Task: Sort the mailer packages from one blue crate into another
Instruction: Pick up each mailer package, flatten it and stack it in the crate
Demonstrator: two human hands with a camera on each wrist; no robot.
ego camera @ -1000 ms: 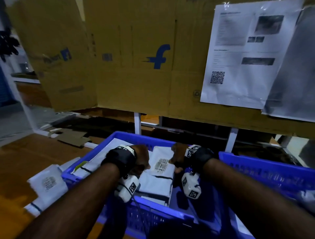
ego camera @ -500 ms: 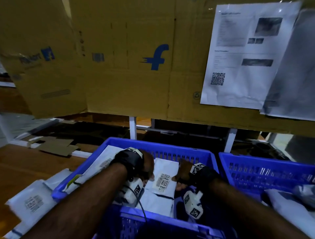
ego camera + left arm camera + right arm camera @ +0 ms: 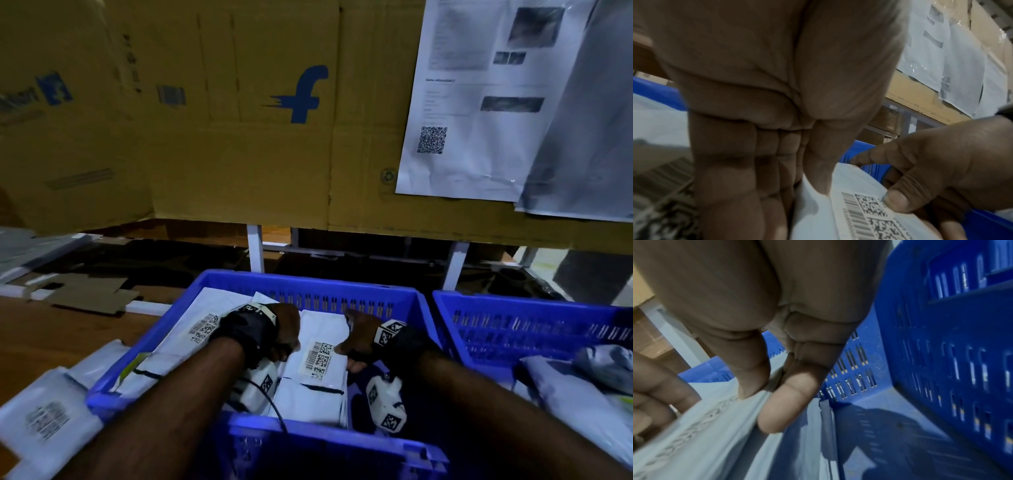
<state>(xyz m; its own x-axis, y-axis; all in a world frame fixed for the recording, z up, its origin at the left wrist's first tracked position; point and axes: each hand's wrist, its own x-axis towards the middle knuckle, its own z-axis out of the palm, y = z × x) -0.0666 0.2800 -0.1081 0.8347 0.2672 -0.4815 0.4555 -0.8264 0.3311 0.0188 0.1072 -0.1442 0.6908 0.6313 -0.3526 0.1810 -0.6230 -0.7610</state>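
Head view: a cardboard wall (image 3: 212, 144) printed with a blue letter f fills the upper frame, with a printed sheet (image 3: 479, 99) bearing a QR code taped at its upper right. Below it, at lower centre, a blue crate (image 3: 308, 284) stands on the wooden surface (image 3: 51, 335); a second blue crate (image 3: 513, 325) stands just beside it at lower right, with grey-white mailers (image 3: 561, 380) inside. More mailers (image 3: 44, 414) lie on the surface at lower left, outside the crate. In the centre crate, a white mailer package (image 3: 318, 335) with a barcode label (image 3: 317, 359) lies on top of other mailers. The left hand (image 3: 284, 332) pinches its left edge, thumb on top and fingers curled under. The right hand (image 3: 359, 337) pinches its right edge, thumb (image 3: 898, 201) pressing the label's corner.
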